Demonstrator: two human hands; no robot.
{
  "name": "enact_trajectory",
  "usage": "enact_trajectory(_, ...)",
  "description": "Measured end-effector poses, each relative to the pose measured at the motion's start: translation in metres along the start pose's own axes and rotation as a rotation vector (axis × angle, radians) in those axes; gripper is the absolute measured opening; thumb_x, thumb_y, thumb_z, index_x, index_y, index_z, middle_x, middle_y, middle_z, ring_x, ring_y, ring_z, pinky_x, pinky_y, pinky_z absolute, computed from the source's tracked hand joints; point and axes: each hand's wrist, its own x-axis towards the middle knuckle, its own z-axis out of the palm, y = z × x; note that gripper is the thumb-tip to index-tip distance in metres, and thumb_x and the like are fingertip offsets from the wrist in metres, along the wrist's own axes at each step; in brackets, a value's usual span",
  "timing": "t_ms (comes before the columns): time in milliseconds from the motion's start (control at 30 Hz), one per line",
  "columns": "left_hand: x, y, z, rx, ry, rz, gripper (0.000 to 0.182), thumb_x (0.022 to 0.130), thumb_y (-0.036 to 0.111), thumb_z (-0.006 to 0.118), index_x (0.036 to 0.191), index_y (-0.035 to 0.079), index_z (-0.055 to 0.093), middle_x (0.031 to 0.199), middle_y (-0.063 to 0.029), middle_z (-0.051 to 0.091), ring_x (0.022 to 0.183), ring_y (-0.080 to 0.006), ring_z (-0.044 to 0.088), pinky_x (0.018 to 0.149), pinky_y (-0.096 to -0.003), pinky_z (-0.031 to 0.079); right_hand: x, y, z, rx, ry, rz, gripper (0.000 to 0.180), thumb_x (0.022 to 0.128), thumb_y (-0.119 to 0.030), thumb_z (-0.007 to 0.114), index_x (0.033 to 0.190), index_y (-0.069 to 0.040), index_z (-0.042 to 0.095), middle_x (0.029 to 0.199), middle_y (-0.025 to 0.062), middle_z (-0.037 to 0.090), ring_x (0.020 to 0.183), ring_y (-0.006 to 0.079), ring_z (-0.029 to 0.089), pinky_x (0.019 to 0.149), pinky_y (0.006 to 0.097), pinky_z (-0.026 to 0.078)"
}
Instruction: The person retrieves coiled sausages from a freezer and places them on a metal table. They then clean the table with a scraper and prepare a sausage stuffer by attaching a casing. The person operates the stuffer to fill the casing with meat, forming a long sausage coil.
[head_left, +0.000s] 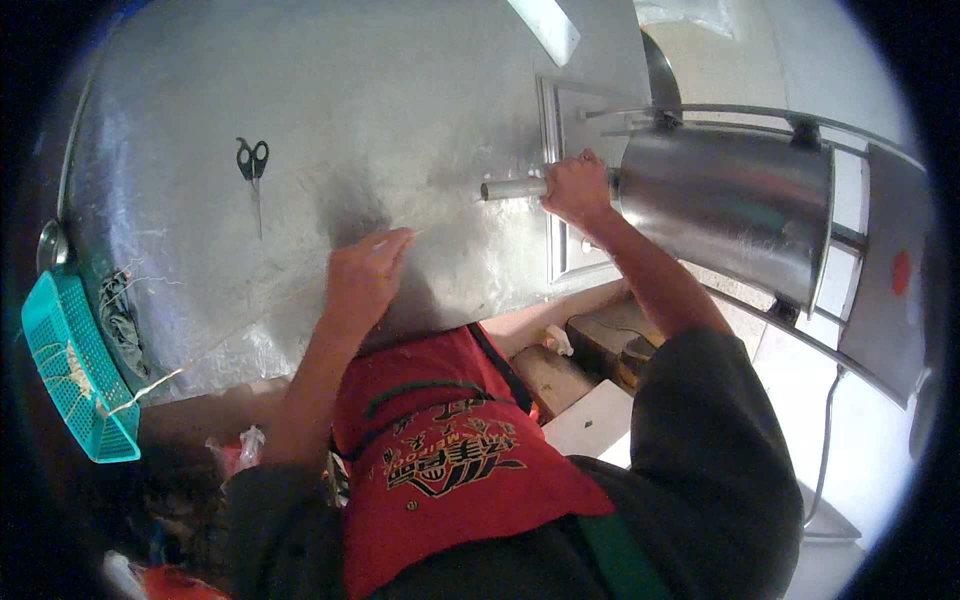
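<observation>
My right hand is wrapped around the metal nozzle tube of what looks like a horizontal sausage stuffer. The tube's free end points left, past my fist. My left hand pinches a thin pale strand, likely sausage casing, between thumb and fingertips. From there the strand runs down-left to a teal perforated plastic basket holding more pale strands. It also runs faintly on toward the tube mouth; whether it goes over the tube is hidden by my right hand. The steel cylinder lies to the right of that hand.
Black-handled scissors lie on the stainless steel table. A dark crumpled net or cloth and a metal ladle are near the basket. Metal rails flank the cylinder. Boxes and a white board sit below the table's front edge.
</observation>
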Motion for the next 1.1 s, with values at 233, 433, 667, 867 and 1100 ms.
enact_trajectory(233,0.004,0.007,0.003,-0.008,0.086,-0.041,0.007,0.090,0.015,0.068,0.096,0.012,0.070,0.088,-0.0055,0.071,0.067,-0.0283,0.067,0.055,-0.0379,0.052,0.017,-0.050,0.002,0.348,0.430,-0.359,0.033,0.074,-0.045,0.074,0.083,-0.013,0.069,0.086,0.0090,0.069,0.093,0.0292,0.066,0.101,0.0513,0.039)
enact_trajectory(433,0.021,0.015,0.031,0.006,0.108,0.034,0.008,0.090,0.017,0.066,0.097,0.013,0.068,0.084,-0.0048,0.070,0.067,-0.0295,0.067,0.056,-0.0389,0.052,0.012,-0.014,0.010,0.034,0.227,-0.169,0.017,0.062,-0.025,0.072,0.074,-0.013,0.069,0.076,0.0061,0.068,0.084,0.0251,0.065,0.090,0.0435,0.042)
enact_trajectory(667,0.030,0.025,0.049,-0.015,0.026,-0.054,0.014,0.093,0.024,0.064,0.097,0.013,0.070,0.089,-0.0084,0.071,0.073,-0.0318,0.069,0.063,-0.0439,0.054,0.012,-0.048,-0.003,0.161,0.463,-0.267,0.030,0.071,-0.042,0.077,0.077,-0.014,0.069,0.078,0.0067,0.069,0.088,0.0256,0.067,0.089,0.0438,0.044)
enact_trajectory(867,0.052,0.040,0.070,-0.046,-0.043,-0.096,0.016,0.093,0.021,0.064,0.106,0.012,0.068,0.089,-0.0106,0.071,0.075,-0.0356,0.068,0.064,-0.0454,0.054,0.016,-0.037,0.007,0.046,0.212,-0.097,0.013,0.072,-0.028,0.069,0.075,-0.016,0.073,0.068,0.0084,0.067,0.071,0.0257,0.068,0.085,0.0440,0.044)
enact_trajectory(1100,0.023,0.015,0.052,-0.091,-0.113,-0.236,0.024,0.092,0.020,0.066,0.112,0.007,0.067,0.095,-0.0158,0.071,0.084,-0.0387,0.068,0.071,-0.0459,0.055,0.010,-0.038,-0.007,0.168,0.285,-0.241,0.016,0.078,-0.029,0.071,0.079,-0.013,0.070,0.071,0.0090,0.067,0.078,0.0281,0.067,0.084,0.0423,0.046)
